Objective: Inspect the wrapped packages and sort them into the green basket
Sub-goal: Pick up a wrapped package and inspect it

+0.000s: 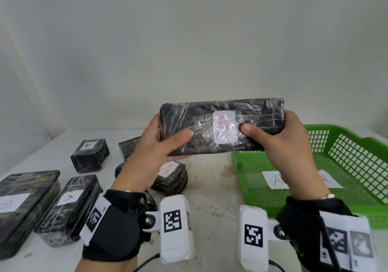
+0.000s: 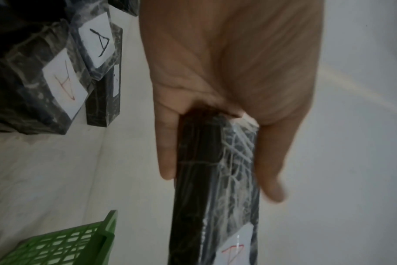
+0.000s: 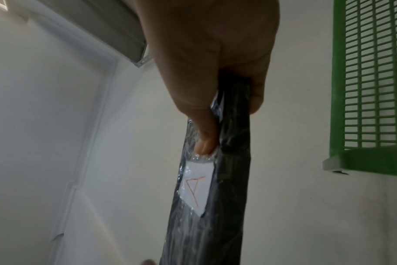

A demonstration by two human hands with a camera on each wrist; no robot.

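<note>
A long black package (image 1: 220, 124) wrapped in clear film is held up in front of me, its white label with a red "A" (image 1: 224, 128) facing me. My left hand (image 1: 165, 139) grips its left end, thumb on the front. My right hand (image 1: 270, 133) grips its right end, thumb beside the label. The left wrist view shows the package (image 2: 218, 179) edge-on between thumb and fingers; so does the right wrist view (image 3: 224, 179). The green basket (image 1: 346, 166) sits on the table at right, with a paper label (image 1: 273, 179) on its floor.
Several wrapped black packages lie on the white table at left: a large one labelled "B" (image 1: 23, 206), ones labelled "A" (image 1: 69, 206) (image 1: 90, 154), and a red "A" one (image 1: 172, 177) under my left forearm. A plain wall stands behind.
</note>
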